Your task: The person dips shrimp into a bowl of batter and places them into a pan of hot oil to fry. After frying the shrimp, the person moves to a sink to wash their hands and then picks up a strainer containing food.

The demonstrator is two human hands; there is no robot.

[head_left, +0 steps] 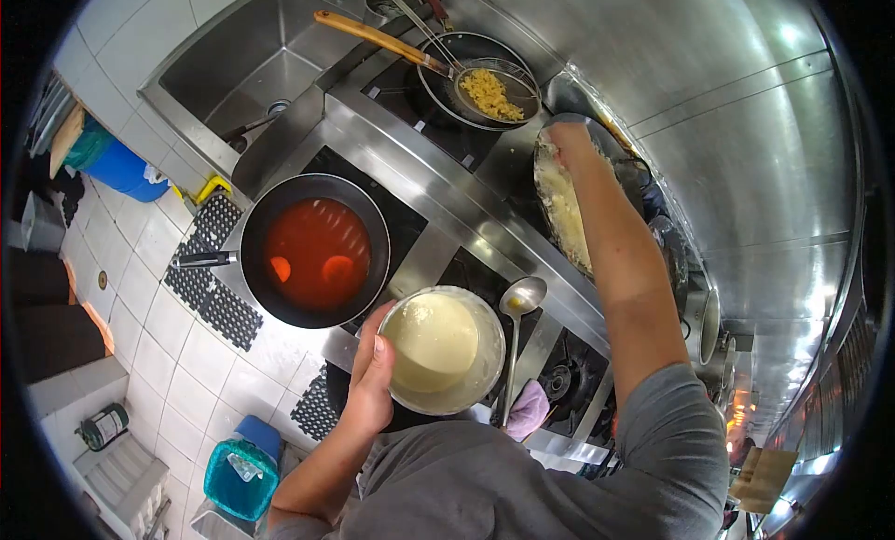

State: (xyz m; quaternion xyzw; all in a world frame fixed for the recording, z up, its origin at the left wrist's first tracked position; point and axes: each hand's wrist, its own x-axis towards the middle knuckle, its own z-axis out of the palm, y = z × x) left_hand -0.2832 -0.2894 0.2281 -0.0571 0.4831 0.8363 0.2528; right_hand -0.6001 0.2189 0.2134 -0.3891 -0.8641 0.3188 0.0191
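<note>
My left hand [373,377] is wrapped round the side of a bowl [485,372] of pale, creamy batter [433,342], its thumb on the rim. My right arm reaches up across the stove, and my right hand [567,139] is at the far end of a tray of white, floury food [559,204]. Its fingers are too small and hidden to read. Left of the bowl, a black pan [315,184] holds red-orange sauce [322,251]. A metal ladle [514,344] lies just right of the bowl.
A strainer with yellow bits [489,94] rests over a dark pan [466,46] at the back. The steel sink [252,64] is at upper left. A purple cloth [529,409] lies by the burners [557,381]. A teal-lined bin [240,479] stands on the floor.
</note>
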